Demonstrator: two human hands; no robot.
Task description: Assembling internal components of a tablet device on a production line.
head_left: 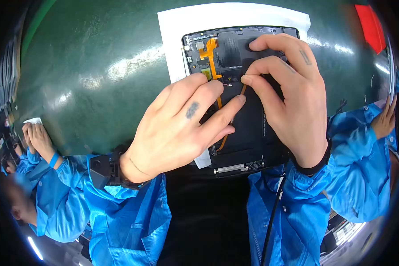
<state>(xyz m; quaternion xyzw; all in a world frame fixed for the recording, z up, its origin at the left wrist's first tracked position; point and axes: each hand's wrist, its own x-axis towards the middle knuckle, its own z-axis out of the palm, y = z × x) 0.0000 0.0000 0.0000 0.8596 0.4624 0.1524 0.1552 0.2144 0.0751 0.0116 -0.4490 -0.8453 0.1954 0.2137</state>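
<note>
An opened black tablet-like device [248,124], its inside facing up, lies in front of me. My right hand [290,84] pinches the upper end of a thin orange-brown flat cable [244,89] between thumb and index finger. My left hand [181,117] rests over the device's left part. Its index finger is stretched out, with the tip beside that cable; the other fingers bend over the housing and hide part of it. A wider orange flex cable [212,57] runs down the upper left of the device. Close by is a small white connector [230,85] on thin wires.
White paper [177,26] lies under the device on the green tabletop [97,97]. A red object [370,27] is at the far right. Co-workers in blue sit on both sides; one person's hand [39,137] rests on the table's left edge. A black cord [272,213] hangs by my right sleeve.
</note>
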